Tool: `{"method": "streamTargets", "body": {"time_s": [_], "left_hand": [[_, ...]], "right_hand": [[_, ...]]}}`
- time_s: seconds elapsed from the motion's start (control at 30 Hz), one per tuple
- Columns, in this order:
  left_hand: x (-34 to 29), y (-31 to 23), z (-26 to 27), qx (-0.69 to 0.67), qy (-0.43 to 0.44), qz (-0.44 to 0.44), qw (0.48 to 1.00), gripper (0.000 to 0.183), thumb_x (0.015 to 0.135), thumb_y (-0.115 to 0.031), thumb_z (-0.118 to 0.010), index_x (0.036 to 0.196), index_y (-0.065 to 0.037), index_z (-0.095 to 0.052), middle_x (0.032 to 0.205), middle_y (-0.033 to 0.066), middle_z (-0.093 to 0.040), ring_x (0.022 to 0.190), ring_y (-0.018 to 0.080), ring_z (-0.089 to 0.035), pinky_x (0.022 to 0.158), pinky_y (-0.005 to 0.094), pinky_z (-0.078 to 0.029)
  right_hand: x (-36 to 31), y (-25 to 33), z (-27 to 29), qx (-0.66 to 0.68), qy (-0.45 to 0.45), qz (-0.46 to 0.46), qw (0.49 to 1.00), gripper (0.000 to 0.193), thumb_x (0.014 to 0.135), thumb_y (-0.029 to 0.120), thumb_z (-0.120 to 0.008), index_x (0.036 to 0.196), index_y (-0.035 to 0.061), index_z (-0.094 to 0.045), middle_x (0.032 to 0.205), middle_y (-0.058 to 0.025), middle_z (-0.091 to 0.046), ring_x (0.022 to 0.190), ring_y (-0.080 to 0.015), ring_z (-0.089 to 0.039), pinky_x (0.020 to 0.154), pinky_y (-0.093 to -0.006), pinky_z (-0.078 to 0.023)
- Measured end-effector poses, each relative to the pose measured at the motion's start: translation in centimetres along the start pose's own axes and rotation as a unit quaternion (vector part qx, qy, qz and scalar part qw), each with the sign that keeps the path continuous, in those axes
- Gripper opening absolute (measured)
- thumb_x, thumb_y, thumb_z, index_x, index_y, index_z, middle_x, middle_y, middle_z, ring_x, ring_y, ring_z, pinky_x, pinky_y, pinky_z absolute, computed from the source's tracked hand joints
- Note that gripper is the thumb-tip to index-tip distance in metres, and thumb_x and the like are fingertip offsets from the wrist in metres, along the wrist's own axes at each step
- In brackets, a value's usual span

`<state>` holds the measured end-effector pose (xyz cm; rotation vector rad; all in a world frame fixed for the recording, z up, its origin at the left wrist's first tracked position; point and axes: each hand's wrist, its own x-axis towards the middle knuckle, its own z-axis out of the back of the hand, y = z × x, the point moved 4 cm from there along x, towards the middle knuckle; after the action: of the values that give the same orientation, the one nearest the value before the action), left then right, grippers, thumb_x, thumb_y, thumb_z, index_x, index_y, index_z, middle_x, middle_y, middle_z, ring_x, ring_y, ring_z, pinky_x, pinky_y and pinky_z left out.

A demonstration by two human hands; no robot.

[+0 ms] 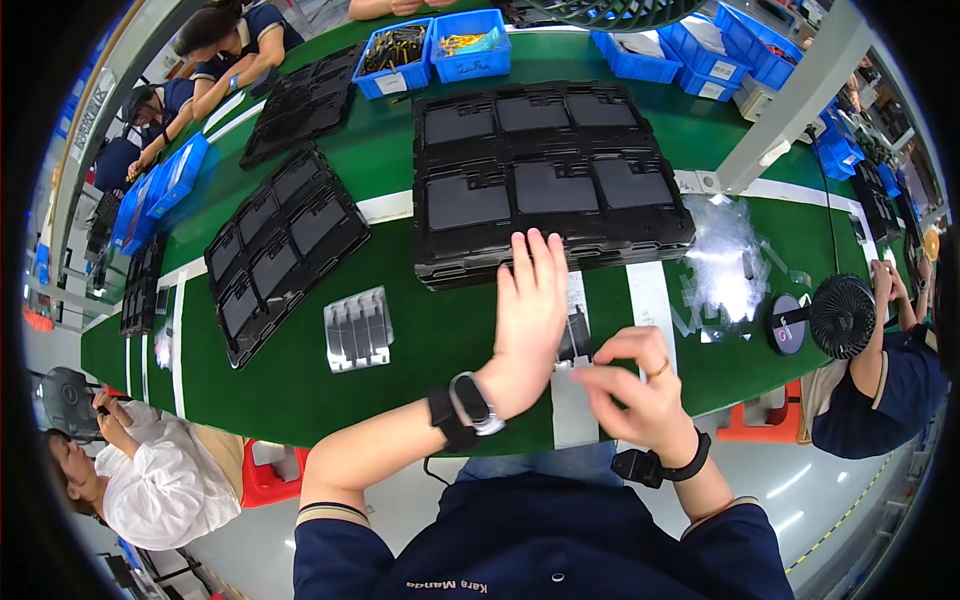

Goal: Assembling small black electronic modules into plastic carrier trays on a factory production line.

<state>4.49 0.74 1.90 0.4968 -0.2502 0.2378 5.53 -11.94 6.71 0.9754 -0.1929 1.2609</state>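
My left hand [530, 315] lies with its fingers stretched out, the fingertips at the front edge of a stack of black plastic trays [545, 170] with rectangular pockets. Beside its palm, a small flat black piece [575, 338] rests on a white stripe of the green table. My right hand [637, 392] is curled at the near end of that piece, thumb and forefinger brought together. Whatever sits between those fingertips is too small to make out. Left of my hands lies a clear sheet with several dark strips [358, 332].
Another black tray [288, 250] lies at the left, one more [300, 105] behind it. Blue bins [470, 45] line the back. To the right are clear film pieces [722, 262], a small black fan [840, 316] and a grey post [795, 110]. Other people sit around the table.
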Motion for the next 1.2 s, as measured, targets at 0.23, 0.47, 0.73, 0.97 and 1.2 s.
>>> {"method": "streamTargets", "body": {"time_s": [0.23, 0.47, 0.73, 0.97, 1.2], "left_hand": [[0.0, -1.7, -0.8, 0.127, 0.058, 0.011, 0.990, 0.059, 0.087, -0.024, -0.042, 0.139, 0.001, -0.028, 0.140, 0.0271, -0.029, 0.129, 0.0402, -0.032, 0.097, 0.0408, -0.037], [0.0, -2.0, -1.2, 0.136, 0.046, 0.027, 0.989, 0.060, 0.086, -0.024, -0.041, 0.139, 0.002, -0.027, 0.140, 0.0277, -0.028, 0.129, 0.0407, -0.032, 0.096, 0.0406, -0.038], [0.0, -1.8, -0.2, 0.152, 0.055, 0.034, 0.986, 0.058, 0.087, -0.022, -0.041, 0.138, 0.001, -0.029, 0.141, 0.0260, -0.029, 0.128, 0.0393, -0.034, 0.092, 0.0377, -0.041], [-0.1, -1.8, -0.2, 0.096, 0.066, 0.029, 0.993, 0.056, 0.087, -0.021, -0.040, 0.138, 0.000, -0.030, 0.140, 0.0258, -0.030, 0.128, 0.0387, -0.035, 0.091, 0.0364, -0.042], [0.1, -1.2, 1.3, 0.076, 0.076, 0.017, 0.994, 0.057, 0.086, -0.019, -0.042, 0.137, 0.002, -0.030, 0.140, 0.0261, -0.031, 0.127, 0.0377, -0.036, 0.089, 0.0352, -0.043]], "right_hand": [[1.2, 2.7, -2.8, 0.044, 0.061, 0.060, 0.995, 0.034, 0.054, 0.004, -0.065, 0.086, 0.0140, -0.069, 0.084, -0.0018, -0.046, 0.078, -0.0202, -0.048, 0.072, -0.0349, -0.042], [1.6, 3.0, -3.5, 0.045, 0.076, 0.063, 0.994, 0.032, 0.056, 0.008, -0.066, 0.087, 0.0160, -0.069, 0.085, -0.0007, -0.047, 0.079, -0.0192, -0.048, 0.074, -0.0366, -0.040], [1.9, 2.9, -3.5, 0.038, 0.069, 0.050, 0.996, 0.031, 0.055, 0.010, -0.066, 0.085, 0.0179, -0.068, 0.099, -0.0034, -0.050, 0.091, -0.0238, -0.050, 0.088, -0.0457, -0.038], [2.2, 2.4, -3.3, 0.053, 0.073, 0.028, 0.996, 0.025, 0.058, 0.012, -0.067, 0.083, 0.0173, -0.068, 0.104, -0.0052, -0.051, 0.098, -0.0275, -0.050, 0.095, -0.0514, -0.034], [2.2, 2.2, -2.9, 0.045, 0.065, 0.013, 0.997, 0.031, 0.057, 0.011, -0.066, 0.087, 0.0189, -0.069, 0.108, -0.0060, -0.051, 0.102, -0.0293, -0.048, 0.098, -0.0529, -0.029]]}}
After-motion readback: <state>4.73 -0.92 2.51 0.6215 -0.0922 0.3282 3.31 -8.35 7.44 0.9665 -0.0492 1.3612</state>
